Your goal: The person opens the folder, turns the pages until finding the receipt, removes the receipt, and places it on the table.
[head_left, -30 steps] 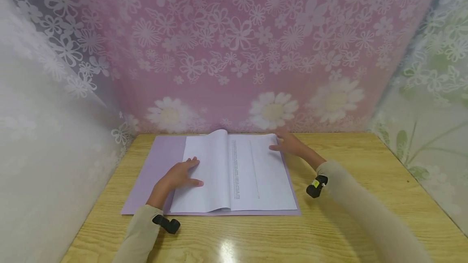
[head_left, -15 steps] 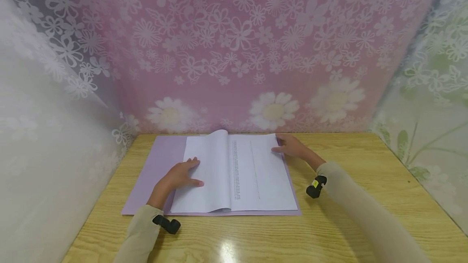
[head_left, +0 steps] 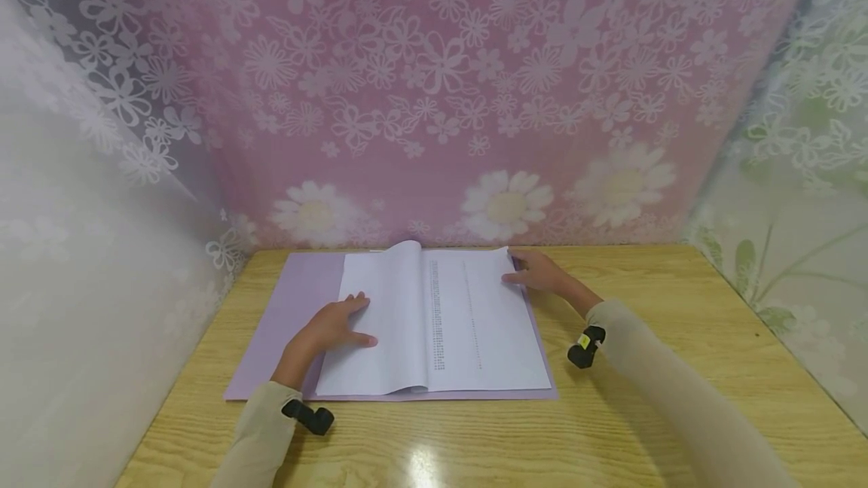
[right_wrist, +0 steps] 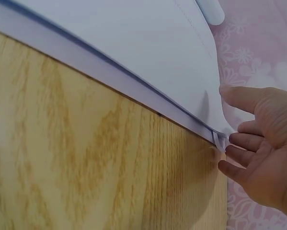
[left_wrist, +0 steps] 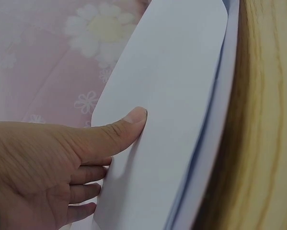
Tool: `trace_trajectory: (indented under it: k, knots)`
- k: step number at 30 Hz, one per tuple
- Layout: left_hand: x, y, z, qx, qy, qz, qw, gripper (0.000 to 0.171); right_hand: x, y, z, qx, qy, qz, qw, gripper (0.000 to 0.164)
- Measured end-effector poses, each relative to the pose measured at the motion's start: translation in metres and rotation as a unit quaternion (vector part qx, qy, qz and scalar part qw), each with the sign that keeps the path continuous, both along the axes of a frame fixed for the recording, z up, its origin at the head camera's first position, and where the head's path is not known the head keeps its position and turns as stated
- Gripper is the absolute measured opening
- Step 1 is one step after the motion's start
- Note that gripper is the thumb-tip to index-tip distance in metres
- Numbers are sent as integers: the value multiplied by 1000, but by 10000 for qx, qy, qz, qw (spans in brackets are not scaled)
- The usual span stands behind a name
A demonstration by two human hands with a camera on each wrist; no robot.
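A light purple folder [head_left: 303, 292] lies spread on the wooden table, bearing a stack of white paper. Turned-over sheets [head_left: 393, 315] bulge beside the fold on the left; the right-hand page [head_left: 505, 322] carries columns of small print. My left hand [head_left: 332, 324] rests on the turned sheets with fingers spread, its thumb flat on the paper in the left wrist view. At the far right corner of the printed page is my right hand [head_left: 540, 272]. Its thumb touches the page near the edge, while the other fingertips [right_wrist: 239, 139] meet the slightly raised paper corner [right_wrist: 221, 135], apart from the thumb.
The wooden table [head_left: 475, 439] extends in front of the folder and to its right. Behind it stands a pink floral backdrop [head_left: 434, 194], with pale flowered panels at left and right. A small black camera [head_left: 586, 346] sits on each wrist.
My right hand has shifted slightly at the far corner, its fingertips now drawn in toward the page edge. The left hand and turned sheets have stayed put.
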State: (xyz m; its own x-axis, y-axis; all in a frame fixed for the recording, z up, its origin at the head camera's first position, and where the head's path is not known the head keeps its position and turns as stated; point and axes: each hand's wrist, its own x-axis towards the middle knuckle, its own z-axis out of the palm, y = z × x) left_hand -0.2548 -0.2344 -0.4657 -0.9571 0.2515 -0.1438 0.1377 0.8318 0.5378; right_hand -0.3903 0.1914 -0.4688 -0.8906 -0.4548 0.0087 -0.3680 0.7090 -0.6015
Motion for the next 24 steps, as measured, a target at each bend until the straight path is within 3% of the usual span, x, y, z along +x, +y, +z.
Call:
trace_trajectory:
  k: [7,13,24]
  knots:
    - [-1,-1,-3,25,12,42,10000,90,4,-4,4,-776,158,-82,9968,64]
    - [-1,0,-2,81,-28,36,10000,90,3,-7,6,-1566,200,14,9875,60]
    - [0,2,0,53,-21,51,10000,89,8,0,6,-2236,242,404,9735,41]
